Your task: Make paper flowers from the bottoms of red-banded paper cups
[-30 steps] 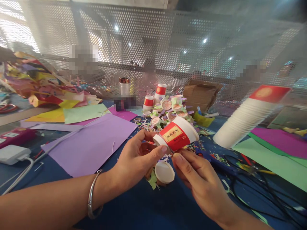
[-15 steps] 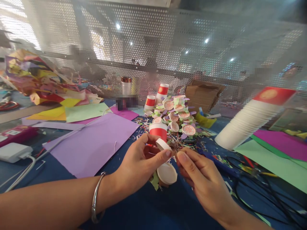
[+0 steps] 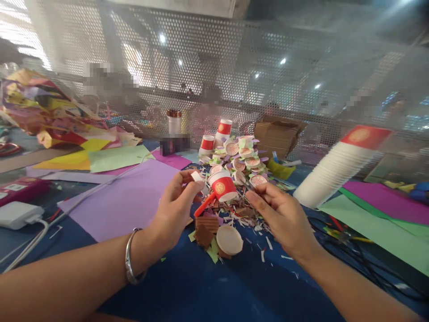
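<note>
Pinched in my left hand (image 3: 176,208) is a small white paper cup piece (image 3: 197,177), mostly hidden by the fingers. My right hand (image 3: 283,219) is closed around a thin grey metal tool (image 3: 248,182); its kind is unclear. Between the hands a red and white paper cup (image 3: 223,187) sits tilted, with a red stick-like handle (image 3: 205,205) against it. Nearer to me lies a round white cup bottom (image 3: 229,239) beside brown corrugated cardboard scraps (image 3: 204,232). Behind them rises a heap of cut cup bottoms (image 3: 246,156) with green and purple paper bits.
A leaning stack of paper cups (image 3: 338,167) stands at right, near black cables (image 3: 355,259). Purple paper (image 3: 124,197), a white charger (image 3: 22,213) and a crumpled paper bundle (image 3: 40,103) lie left. Behind are a cardboard box (image 3: 279,138), a bottle (image 3: 174,121) and perforated metal panels.
My hands have moved apart: the left went left and up with the white piece, the right drew right and up with the tool. The red-labelled cup and scraps are now uncovered.
</note>
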Demonstrator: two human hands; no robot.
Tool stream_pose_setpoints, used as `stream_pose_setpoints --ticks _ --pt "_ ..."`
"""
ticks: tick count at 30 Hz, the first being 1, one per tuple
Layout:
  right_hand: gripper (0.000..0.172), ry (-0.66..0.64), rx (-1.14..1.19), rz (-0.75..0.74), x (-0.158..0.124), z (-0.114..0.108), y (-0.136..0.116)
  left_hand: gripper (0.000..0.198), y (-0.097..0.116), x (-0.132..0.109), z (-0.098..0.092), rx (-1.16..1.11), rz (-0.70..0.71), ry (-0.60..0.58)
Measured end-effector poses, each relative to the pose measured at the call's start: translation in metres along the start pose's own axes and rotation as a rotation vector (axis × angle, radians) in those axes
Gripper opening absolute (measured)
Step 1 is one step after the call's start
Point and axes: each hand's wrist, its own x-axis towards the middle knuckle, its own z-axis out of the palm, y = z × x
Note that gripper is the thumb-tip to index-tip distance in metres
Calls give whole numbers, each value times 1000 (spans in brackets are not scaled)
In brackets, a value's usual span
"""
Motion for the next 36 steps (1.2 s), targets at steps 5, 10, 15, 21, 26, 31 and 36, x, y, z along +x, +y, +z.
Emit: stream_pose_setpoints --ticks 5,10,15,21,26,31,36 --pt "45 -95 -137 -73 44 -1 -6 17 -1 -1 0 -13 -28 -30" --pt "45 -208 -269 -117 60 2 -3 19 1 0 -3 -35 -58 -38" --pt "41 -187 -460 -164 48 2 3 20 2 0 -5 -29 -60 -48" --pt "29 -61 -625 -211 53 4 12 23 -1 1 -6 -3 -32 -57" --pt "26 5 -655 -249 55 11 21 26 0 3 -6 14 -31 -66" --pt "15 178 -646 -291 62 10 28 25 -2 3 -7 21 -45 -84" --pt "16 441 -604 -336 83 -46 22 24 -5 2 -9 5 -105 -129"
